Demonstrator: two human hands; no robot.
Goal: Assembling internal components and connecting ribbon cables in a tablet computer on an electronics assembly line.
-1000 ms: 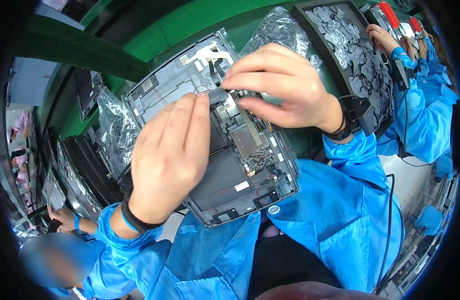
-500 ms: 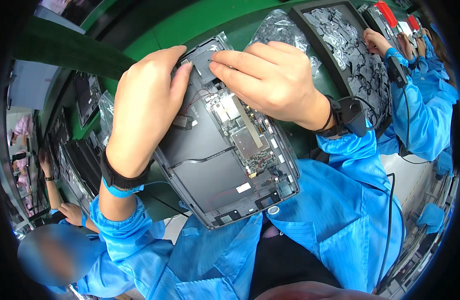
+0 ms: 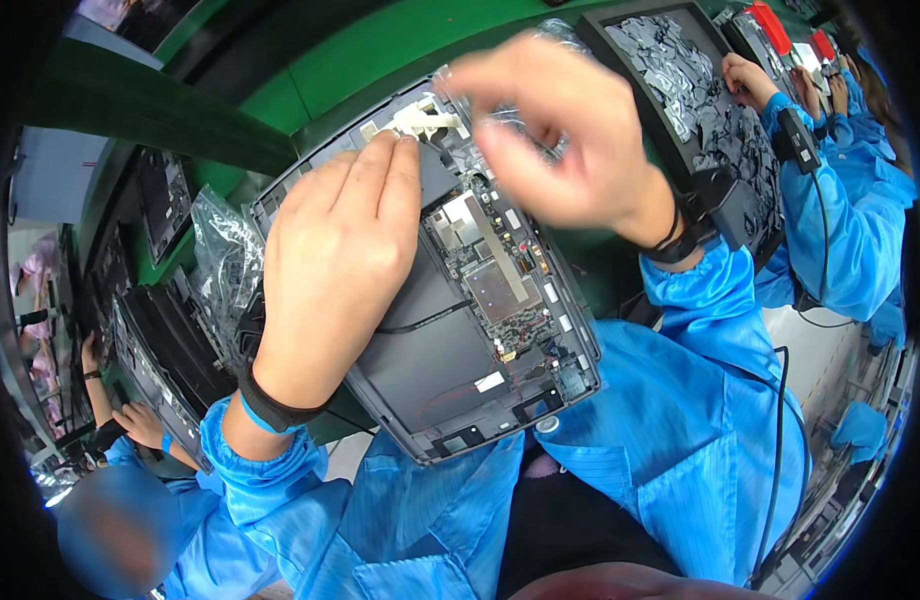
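Observation:
An opened dark grey device casing (image 3: pixel 420 380) lies tilted in front of me, its lower edge close to my jacket. A circuit board (image 3: pixel 498 285) with a silver shield runs along its right side. My left hand (image 3: pixel 340 230) rests on the casing's upper left part, fingers stretched side by side. Its fingertips touch the casing beside pale adhesive-looking strips (image 3: pixel 420 120) at the far end. My right hand (image 3: pixel 570 130) is raised over the far right corner, blurred by motion. Its thumb and forefinger are apart, with nothing visible between them. My left hand covers part of the casing's interior.
A black tray (image 3: pixel 670 140) of many dark cut pieces stands at the right, where a co-worker's hand (image 3: pixel 748 82) reaches in. Clear plastic bags (image 3: pixel 225 250) and stacked dark casings (image 3: pixel 170 330) lie at the left. Another person's hands (image 3: pixel 140 425) show at lower left.
My left hand has come down flat onto the casing, covering the small dark part with red wires. My right hand has lifted away from the far end, where pale strips now show.

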